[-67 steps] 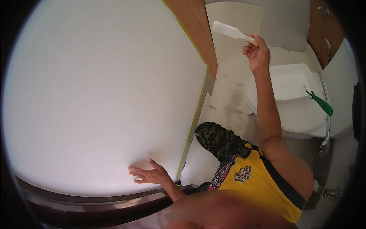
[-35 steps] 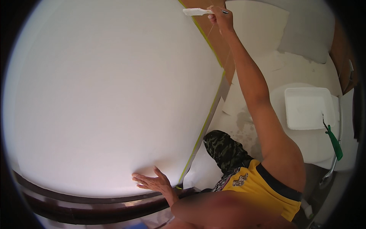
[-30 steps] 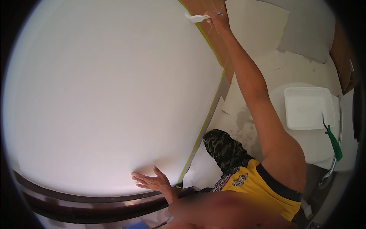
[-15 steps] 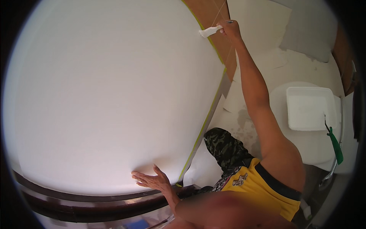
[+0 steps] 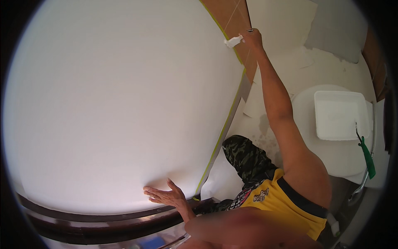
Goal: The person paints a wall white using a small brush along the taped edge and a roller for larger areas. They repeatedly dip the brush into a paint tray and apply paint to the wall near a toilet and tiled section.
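Note:
My right hand (image 5: 253, 40), at the end of an outstretched arm, is closed around a white paintbrush (image 5: 234, 41). The bristles touch the white wall (image 5: 124, 108) or the yellow-green masking tape (image 5: 237, 54) along its edge; I cannot tell which. Brown tiles (image 5: 229, 18) lie beside that tape. At the lower middle, my left hand (image 5: 168, 196) is laid against the wall, fingers spread, holding nothing.
To the right, a white paint tray (image 5: 340, 137) rests on a round white surface (image 5: 331, 162). A green-handled roller frame (image 5: 367, 159) leans at the tray. Dark glossy wood trim (image 5: 103, 232) borders the wall's near side. A grey sheet (image 5: 338, 33) lies far right.
The brush and my right hand have come slightly nearer, along the taped edge. My left hand stays in the same place.

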The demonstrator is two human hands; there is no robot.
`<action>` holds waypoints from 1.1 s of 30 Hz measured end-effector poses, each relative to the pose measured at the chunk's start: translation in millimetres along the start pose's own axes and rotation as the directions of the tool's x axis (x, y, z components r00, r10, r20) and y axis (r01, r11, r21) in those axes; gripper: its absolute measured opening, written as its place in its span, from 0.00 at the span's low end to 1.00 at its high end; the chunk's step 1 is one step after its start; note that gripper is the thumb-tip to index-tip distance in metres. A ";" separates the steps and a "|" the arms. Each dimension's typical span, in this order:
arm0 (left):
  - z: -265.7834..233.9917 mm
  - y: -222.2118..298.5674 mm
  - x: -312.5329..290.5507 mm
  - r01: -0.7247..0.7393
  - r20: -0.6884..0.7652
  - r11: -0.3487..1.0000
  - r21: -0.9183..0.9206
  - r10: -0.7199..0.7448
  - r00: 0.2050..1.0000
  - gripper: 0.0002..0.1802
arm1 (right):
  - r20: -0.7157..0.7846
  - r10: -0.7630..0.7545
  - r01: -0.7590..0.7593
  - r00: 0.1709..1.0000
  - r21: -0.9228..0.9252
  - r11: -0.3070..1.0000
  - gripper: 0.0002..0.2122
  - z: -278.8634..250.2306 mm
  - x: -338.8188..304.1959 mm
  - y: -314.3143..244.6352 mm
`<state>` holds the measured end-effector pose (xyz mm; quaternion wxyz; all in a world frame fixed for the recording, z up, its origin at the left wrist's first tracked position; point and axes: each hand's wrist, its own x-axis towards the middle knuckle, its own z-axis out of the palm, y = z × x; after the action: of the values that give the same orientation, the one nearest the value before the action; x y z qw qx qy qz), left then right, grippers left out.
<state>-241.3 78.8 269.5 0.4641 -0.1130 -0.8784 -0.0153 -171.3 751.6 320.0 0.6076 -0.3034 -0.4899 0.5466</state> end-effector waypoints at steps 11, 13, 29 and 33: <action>-3.0 -1.1 0.3 -0.005 0.007 1.000 0.012 0.005 1.000 0.51 | -0.008 0.088 -0.078 0.996 0.384 0.920 0.12 8.9 4.4 8.9; -3.5 -1.1 0.1 -0.013 -0.004 1.000 0.004 0.013 1.000 0.51 | 0.053 0.245 -0.250 0.968 0.237 0.939 0.12 -12.7 -8.8 38.1; -2.4 -1.9 0.5 -0.036 -0.031 0.999 0.013 0.036 0.999 0.51 | -0.060 -0.266 0.223 0.962 -0.391 0.893 0.11 -1.8 3.4 13.4; -3.9 -2.5 0.8 -0.035 -0.016 0.998 0.043 0.036 0.999 0.51 | 0.096 -0.003 -0.021 0.995 0.245 0.969 0.11 20.0 30.1 -25.5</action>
<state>-239.1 76.0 272.6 0.4739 -0.1184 -0.8725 0.0106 -182.8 771.6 357.7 0.6138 -0.2013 -0.4457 0.6197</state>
